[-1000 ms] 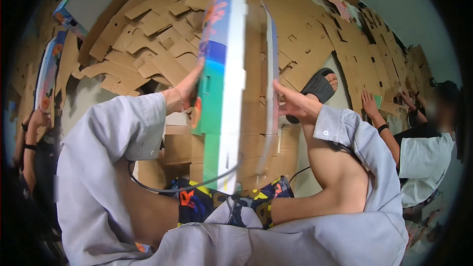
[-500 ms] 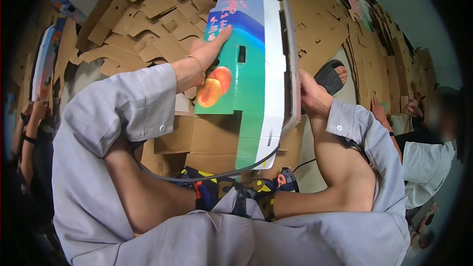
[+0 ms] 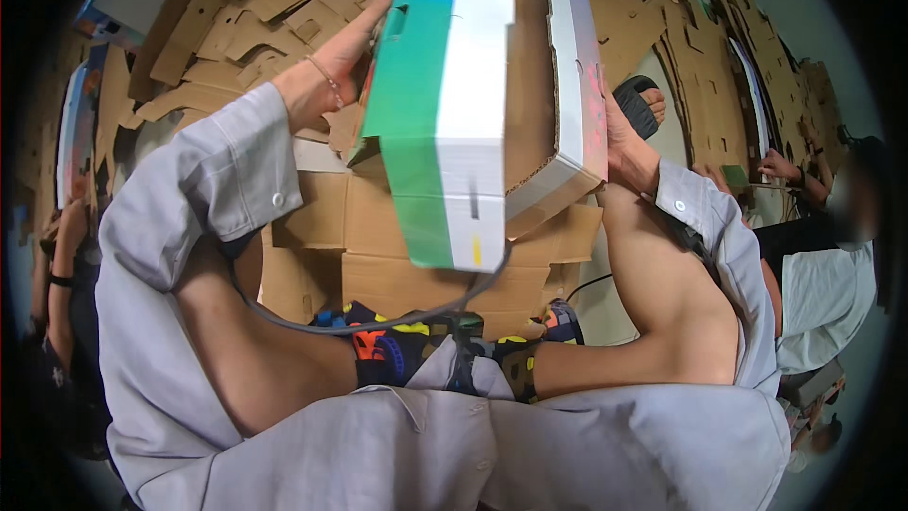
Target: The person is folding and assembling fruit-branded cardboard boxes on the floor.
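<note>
Holding a printed box [image 3: 478,104] between both hands in the head view, with the grip clamped on it from either side and most fingers hidden behind the cardboard. Pressing the green-and-blue left wall [image 3: 407,85] with the left hand [image 3: 350,45], farther out, and the white, pink-printed right wall [image 3: 579,66] with the right hand [image 3: 626,144], closer to the gray shirt [image 3: 416,454]. Pointing the long axis away from the shirt, roughly straight ahead, to the view's upper edge. Showing a brown interior [image 3: 530,66] between the walls, nearer the right hand than the left. Dangling a green-and-white end flap [image 3: 445,222] shirtward, above brown cardboard [image 3: 378,270] between the legs [image 3: 662,293].
</note>
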Demonstrator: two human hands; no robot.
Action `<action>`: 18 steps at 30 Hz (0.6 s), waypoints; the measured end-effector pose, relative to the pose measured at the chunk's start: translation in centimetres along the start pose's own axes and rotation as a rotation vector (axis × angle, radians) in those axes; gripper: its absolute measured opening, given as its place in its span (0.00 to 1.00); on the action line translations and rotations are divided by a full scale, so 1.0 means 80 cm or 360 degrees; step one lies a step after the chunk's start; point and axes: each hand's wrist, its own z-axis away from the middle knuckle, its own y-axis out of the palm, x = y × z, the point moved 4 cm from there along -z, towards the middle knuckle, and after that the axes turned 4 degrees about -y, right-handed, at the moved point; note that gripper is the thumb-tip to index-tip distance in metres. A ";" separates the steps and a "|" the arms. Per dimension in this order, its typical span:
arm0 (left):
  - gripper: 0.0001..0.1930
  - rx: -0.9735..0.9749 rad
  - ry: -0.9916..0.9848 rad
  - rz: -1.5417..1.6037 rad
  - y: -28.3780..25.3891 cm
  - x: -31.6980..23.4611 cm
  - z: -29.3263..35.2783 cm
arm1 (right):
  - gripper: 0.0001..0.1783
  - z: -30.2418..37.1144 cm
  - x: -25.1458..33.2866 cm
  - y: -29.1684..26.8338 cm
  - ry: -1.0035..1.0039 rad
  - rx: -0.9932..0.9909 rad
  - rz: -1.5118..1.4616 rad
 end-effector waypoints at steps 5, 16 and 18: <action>0.36 -0.0119 -0.0093 -0.0370 -0.004 0.012 -0.008 | 0.32 0.002 -0.005 -0.002 0.0070 0.0157 0.0368; 0.24 -0.0478 0.0228 -0.0692 -0.003 0.021 -0.019 | 0.16 -0.018 -0.004 0.014 -0.0134 -0.0333 0.0792; 0.24 -0.0486 0.0250 -0.0773 -0.006 0.022 -0.024 | 0.16 -0.018 -0.001 0.019 -0.0166 -0.0369 0.0747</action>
